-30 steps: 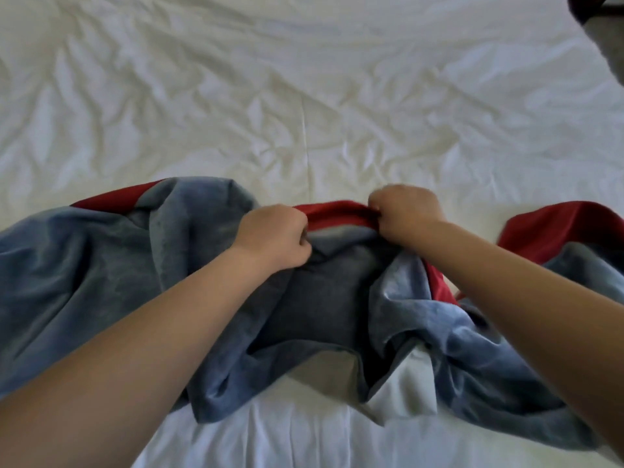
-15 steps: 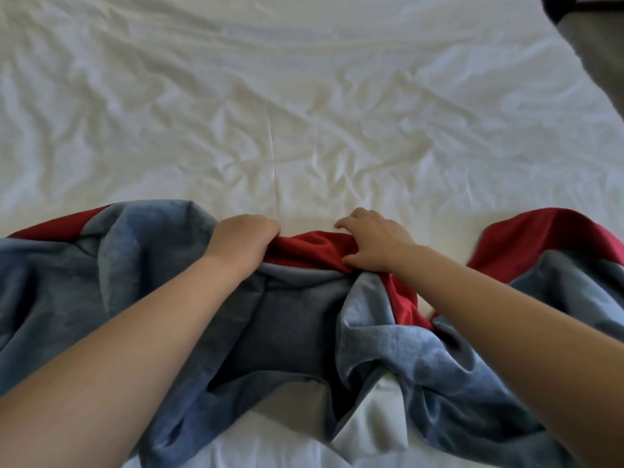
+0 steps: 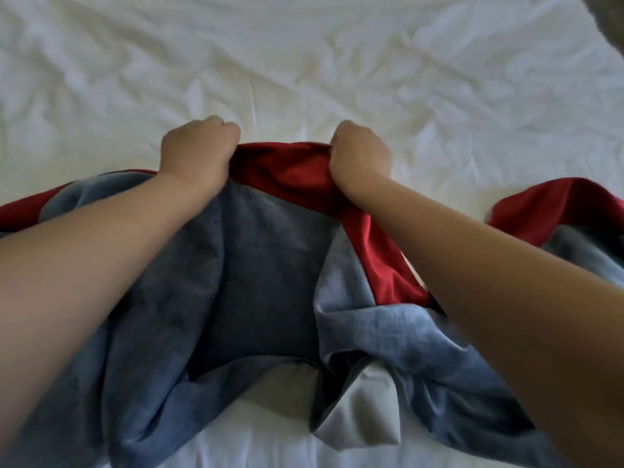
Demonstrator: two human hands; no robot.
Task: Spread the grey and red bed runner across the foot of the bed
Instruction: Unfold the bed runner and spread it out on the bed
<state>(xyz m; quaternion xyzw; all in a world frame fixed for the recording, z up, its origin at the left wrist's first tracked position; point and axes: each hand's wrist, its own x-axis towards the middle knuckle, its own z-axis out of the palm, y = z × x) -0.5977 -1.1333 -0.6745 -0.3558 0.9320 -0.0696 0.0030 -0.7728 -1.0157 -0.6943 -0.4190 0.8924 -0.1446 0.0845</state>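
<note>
The grey and red bed runner lies bunched and wrinkled across the near part of the bed, from the left edge of view to the right. Its red border runs along the far side and shows again at the right. My left hand grips the red border with curled fingers. My right hand grips the same red border a short way to the right. The stretch of red cloth between the two hands is raised a little. Pale grey lining of the runner shows at the near side, folded over.
The white creased bed sheet fills the far half of the view and shows again at the near edge. A strip of dark floor beyond the bed's right side appears in the top right corner.
Both hands have moved farther up the bed and apart, carrying the red border with them. My right hand, with looser fingers half a second ago, now grips the cloth in a fist.
</note>
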